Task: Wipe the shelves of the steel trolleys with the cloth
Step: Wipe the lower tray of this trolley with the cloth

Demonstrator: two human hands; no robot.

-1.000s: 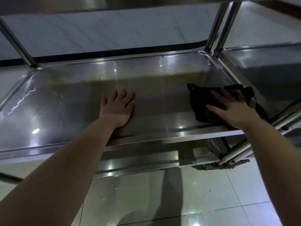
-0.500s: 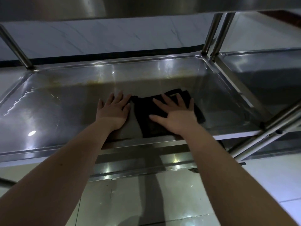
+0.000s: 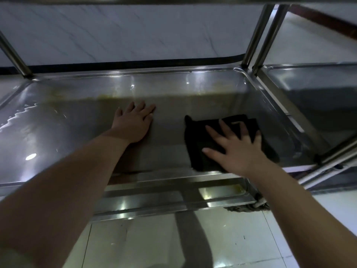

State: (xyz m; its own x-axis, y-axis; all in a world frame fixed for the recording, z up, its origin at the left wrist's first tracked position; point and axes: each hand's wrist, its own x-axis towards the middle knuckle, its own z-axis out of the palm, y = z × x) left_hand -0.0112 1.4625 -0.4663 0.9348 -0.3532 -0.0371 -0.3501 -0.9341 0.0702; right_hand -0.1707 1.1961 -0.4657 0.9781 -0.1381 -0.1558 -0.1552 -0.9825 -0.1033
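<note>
My right hand presses the cloth on the right half of the trolley's middle shelf

My right hand [image 3: 234, 151] lies flat with fingers spread on top of the one black cloth [image 3: 199, 140], gripping nothing, only pressing it against the steel shelf [image 3: 63, 120]; the cloth sits under and just left of my palm, near the front lip, its long side running roughly front to back. My left hand [image 3: 133, 122] is also flat, fingers open but close together, braced on bare steel well to the left of the cloth. I judge the unwiped stretch is toward the back, where a yellowish stain line [image 3: 108, 96] runs left to right beyond both hands, so the right hand is the nearer one to push the cloth there. I count two hands, one cloth, two trolleys: a second trolley's shelf [image 3: 309, 88] adjoins on the right
</note>
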